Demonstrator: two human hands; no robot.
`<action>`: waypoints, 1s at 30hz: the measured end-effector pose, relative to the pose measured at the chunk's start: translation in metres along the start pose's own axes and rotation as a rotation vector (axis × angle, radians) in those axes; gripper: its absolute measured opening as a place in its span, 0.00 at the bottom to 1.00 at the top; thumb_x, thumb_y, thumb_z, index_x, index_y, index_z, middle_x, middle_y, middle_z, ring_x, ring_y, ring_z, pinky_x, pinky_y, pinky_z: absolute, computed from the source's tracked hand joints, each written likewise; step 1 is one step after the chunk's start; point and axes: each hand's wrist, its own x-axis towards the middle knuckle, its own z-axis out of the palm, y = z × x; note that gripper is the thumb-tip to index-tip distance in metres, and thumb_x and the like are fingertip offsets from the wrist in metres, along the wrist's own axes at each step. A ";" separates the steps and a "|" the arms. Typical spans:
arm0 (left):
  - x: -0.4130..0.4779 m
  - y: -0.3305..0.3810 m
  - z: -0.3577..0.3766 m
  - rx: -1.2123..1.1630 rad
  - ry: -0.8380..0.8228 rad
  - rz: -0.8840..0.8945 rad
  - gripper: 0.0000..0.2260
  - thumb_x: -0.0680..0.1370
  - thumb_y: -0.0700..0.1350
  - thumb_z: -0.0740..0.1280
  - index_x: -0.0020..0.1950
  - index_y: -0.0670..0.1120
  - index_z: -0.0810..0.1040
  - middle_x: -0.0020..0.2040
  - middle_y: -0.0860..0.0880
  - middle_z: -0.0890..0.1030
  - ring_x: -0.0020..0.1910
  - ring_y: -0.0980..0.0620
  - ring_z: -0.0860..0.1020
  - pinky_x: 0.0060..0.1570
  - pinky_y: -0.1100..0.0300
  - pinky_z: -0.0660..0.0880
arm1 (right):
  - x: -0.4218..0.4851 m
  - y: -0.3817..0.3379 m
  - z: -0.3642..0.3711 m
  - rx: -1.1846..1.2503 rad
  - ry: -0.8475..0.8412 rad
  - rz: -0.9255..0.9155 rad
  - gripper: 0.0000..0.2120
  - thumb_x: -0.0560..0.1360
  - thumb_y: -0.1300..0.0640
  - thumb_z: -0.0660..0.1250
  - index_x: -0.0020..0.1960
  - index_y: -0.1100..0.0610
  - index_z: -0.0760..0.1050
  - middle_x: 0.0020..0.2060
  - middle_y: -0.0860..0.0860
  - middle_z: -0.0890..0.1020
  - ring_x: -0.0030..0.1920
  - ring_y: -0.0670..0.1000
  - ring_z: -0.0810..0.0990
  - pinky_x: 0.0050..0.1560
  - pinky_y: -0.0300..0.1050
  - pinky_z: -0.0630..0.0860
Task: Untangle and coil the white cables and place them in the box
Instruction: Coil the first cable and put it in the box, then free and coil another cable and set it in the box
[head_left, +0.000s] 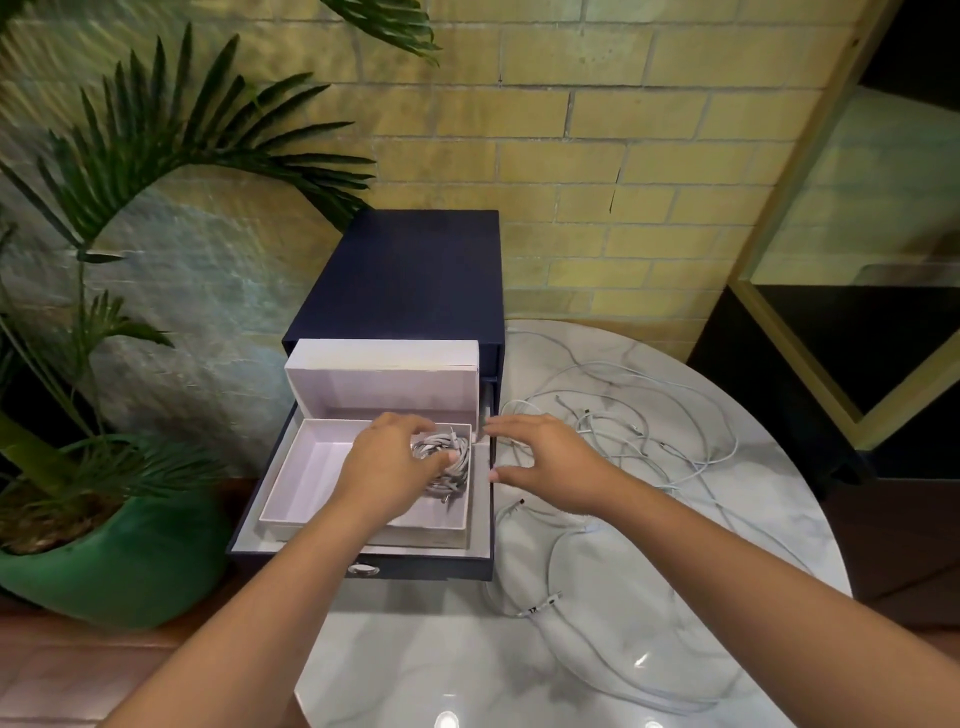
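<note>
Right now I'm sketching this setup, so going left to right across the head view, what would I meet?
green plant pot → white box → coiled cables at the box's right end → loose white cables spread on the marble table. The hands overlap these, so they are left out.

L hand (393, 460) grips coil (439, 447); R hand (545, 457) fingers (509, 423) spread, palm down.

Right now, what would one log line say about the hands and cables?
left hand: holds coiled cable in white box | right hand: open, empty | loose cables: on table
</note>
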 end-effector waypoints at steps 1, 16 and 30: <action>-0.002 0.006 -0.001 -0.010 0.019 0.033 0.17 0.73 0.56 0.71 0.60 0.52 0.78 0.59 0.52 0.75 0.55 0.49 0.76 0.54 0.54 0.74 | -0.005 0.002 -0.005 0.037 0.023 0.015 0.22 0.74 0.51 0.71 0.67 0.52 0.74 0.65 0.47 0.76 0.65 0.47 0.73 0.63 0.35 0.64; -0.024 0.107 0.111 -0.224 -0.144 0.202 0.05 0.77 0.44 0.68 0.51 0.51 0.80 0.49 0.55 0.78 0.42 0.62 0.76 0.41 0.76 0.68 | -0.098 0.125 -0.061 0.210 0.118 0.306 0.03 0.74 0.57 0.71 0.46 0.49 0.79 0.40 0.44 0.81 0.43 0.44 0.79 0.43 0.33 0.74; -0.043 0.127 0.218 -0.129 -0.464 0.075 0.10 0.77 0.42 0.66 0.58 0.46 0.80 0.55 0.50 0.79 0.48 0.57 0.76 0.54 0.65 0.72 | -0.152 0.221 -0.020 0.087 -0.208 0.650 0.20 0.77 0.58 0.65 0.67 0.54 0.68 0.52 0.51 0.79 0.55 0.52 0.77 0.44 0.36 0.68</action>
